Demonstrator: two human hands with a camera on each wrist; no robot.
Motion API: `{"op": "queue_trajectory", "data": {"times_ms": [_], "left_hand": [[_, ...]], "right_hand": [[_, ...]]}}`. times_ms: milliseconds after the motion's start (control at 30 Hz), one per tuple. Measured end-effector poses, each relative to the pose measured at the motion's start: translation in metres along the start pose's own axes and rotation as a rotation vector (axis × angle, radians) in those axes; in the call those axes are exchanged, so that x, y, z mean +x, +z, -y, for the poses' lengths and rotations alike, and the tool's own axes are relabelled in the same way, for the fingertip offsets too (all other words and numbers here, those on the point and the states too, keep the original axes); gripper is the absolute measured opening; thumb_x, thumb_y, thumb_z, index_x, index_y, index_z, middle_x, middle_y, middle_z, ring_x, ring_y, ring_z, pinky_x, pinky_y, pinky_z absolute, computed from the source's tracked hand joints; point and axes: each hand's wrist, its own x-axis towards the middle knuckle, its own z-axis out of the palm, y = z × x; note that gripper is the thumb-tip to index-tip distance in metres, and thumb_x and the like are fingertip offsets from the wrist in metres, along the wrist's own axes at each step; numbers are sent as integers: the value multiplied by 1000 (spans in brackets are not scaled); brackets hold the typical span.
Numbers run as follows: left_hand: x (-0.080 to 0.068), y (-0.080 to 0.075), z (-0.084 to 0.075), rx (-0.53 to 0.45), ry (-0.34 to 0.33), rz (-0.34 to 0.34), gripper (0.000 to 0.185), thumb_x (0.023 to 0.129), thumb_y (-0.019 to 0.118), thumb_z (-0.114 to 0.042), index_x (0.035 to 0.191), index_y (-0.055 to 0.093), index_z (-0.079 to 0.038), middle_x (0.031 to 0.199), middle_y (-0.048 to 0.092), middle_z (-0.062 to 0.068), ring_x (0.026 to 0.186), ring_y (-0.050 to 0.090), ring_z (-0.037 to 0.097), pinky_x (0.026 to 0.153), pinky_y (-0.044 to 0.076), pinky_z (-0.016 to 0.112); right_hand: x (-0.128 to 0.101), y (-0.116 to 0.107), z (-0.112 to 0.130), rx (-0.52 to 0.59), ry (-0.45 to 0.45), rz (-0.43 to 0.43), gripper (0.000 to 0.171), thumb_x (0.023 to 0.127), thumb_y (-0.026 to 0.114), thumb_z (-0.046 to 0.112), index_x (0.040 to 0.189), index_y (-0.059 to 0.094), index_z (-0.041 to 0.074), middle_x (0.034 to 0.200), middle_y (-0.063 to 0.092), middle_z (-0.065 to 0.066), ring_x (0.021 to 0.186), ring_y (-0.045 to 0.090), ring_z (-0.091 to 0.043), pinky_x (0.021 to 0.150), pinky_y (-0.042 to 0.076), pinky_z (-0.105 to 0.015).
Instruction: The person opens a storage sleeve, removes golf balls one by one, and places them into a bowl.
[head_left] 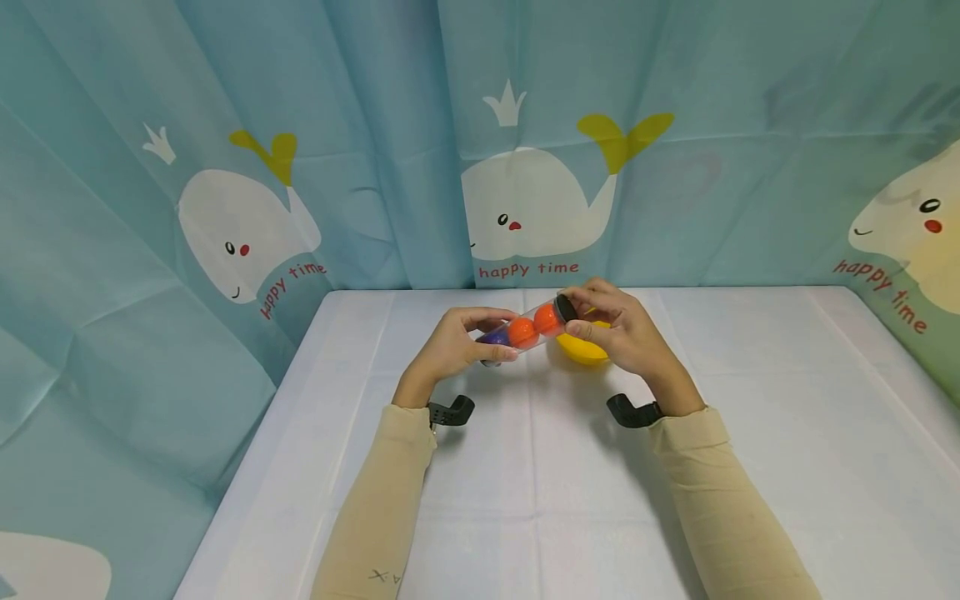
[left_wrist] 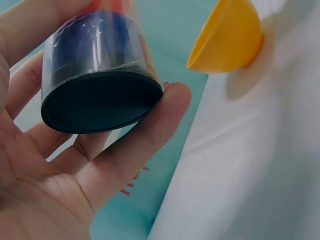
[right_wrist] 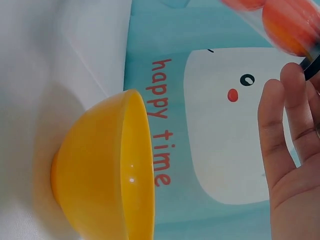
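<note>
A clear plastic tube [head_left: 525,329] holding a purple ball and two orange balls [head_left: 536,325] hangs tilted above the white table, its right end higher. My left hand [head_left: 491,337] grips the lower, purple end. In the left wrist view the fingers [left_wrist: 150,135] curl round the tube's black bottom [left_wrist: 100,102]. My right hand [head_left: 581,308] pinches the black cap [head_left: 566,307] at the upper end. The right wrist view shows its fingers [right_wrist: 285,125] beside the orange balls [right_wrist: 285,25]. A yellow bowl [head_left: 581,347] sits on the table just under the right hand.
The white tablecloth [head_left: 750,417] covers the table, with bare cloth to both sides and in front of the hands. A blue whale-print curtain [head_left: 375,125] hangs close behind and along the left and right. The yellow bowl [right_wrist: 110,170] [left_wrist: 230,35] looks empty.
</note>
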Motion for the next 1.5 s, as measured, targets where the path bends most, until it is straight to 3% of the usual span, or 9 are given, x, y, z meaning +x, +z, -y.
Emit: {"op": "queue_trajectory", "data": {"times_ms": [367,833,1500], "left_hand": [[-1,-4,0,12,-33,11,46,77,92,-26,120,76,-27,115,73,-1,102,64,24,75,60,35],[-4,-9,-4,36,-37,42,45,78,91,-22,120,76,-23,113,73,1,102,64,24,75,58,34],[-5,-13,0,-25,-67,98,44,81,89,-18,123,74,-16,115,73,6,103,65,25,79,55,33]], "right_hand": [[0,1,0,-4,5,8,39,92,73,0,130,68,0,112,63,-10,98,59,-19,90,51,-20],[0,2,2,33,-26,24,41,90,74,-3,131,67,-3,112,63,-10,102,60,-14,92,53,-20],[2,3,4,-6,-63,57,44,87,75,-7,130,67,-2,115,65,-11,103,60,-12,91,55,-26]]}}
